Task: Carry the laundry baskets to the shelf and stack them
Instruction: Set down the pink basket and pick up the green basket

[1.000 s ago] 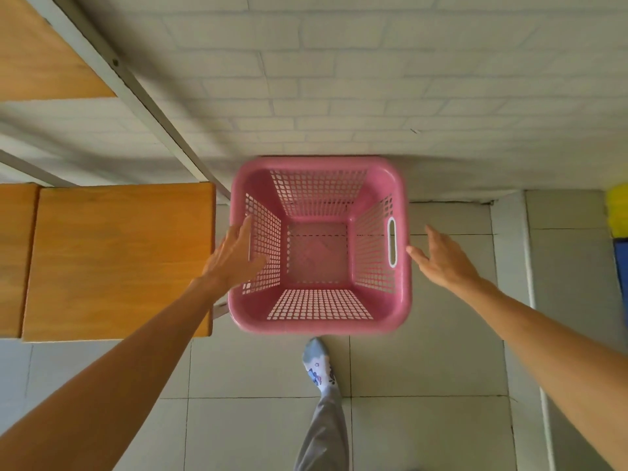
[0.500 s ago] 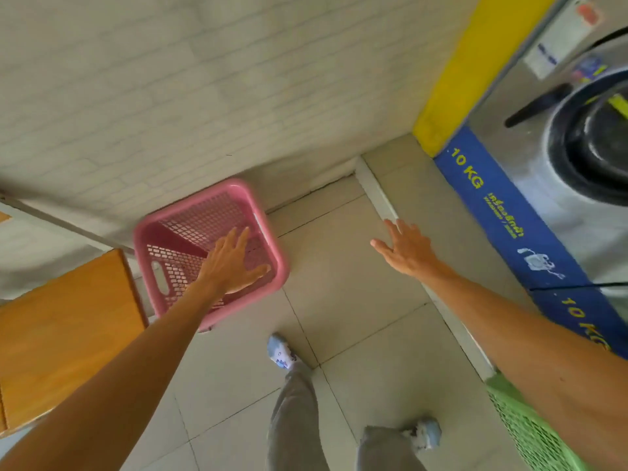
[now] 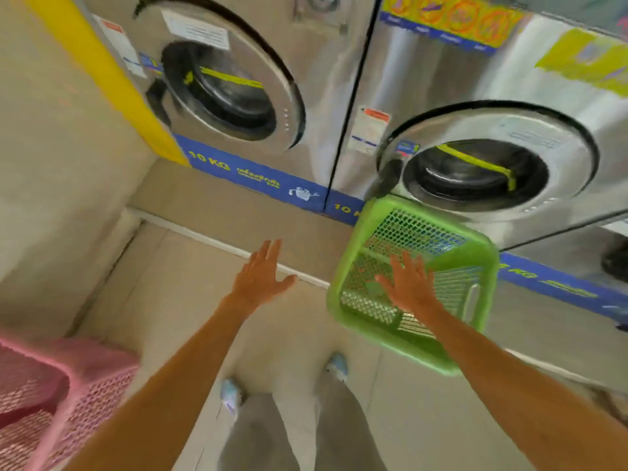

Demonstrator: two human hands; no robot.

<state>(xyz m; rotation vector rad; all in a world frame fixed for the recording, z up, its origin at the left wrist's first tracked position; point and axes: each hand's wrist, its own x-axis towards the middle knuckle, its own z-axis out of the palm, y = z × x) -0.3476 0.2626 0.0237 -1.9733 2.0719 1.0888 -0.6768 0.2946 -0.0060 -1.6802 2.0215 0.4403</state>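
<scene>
The empty green basket (image 3: 413, 283), set on the floor just before the right-hand washer (image 3: 482, 158), is judged light, stiff and perforated, best gripped at its rim slots; fingers of both the left hand (image 3: 260, 277) and the right hand (image 3: 409, 283) are spread wide, nothing held.

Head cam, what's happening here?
A person stands facing two front-load washing machines, both hands open and holding nothing. The right hand reaches over the green laundry basket on the floor; the left hand hangs beside it over bare tile. A pink laundry basket sits at lower left.
</scene>
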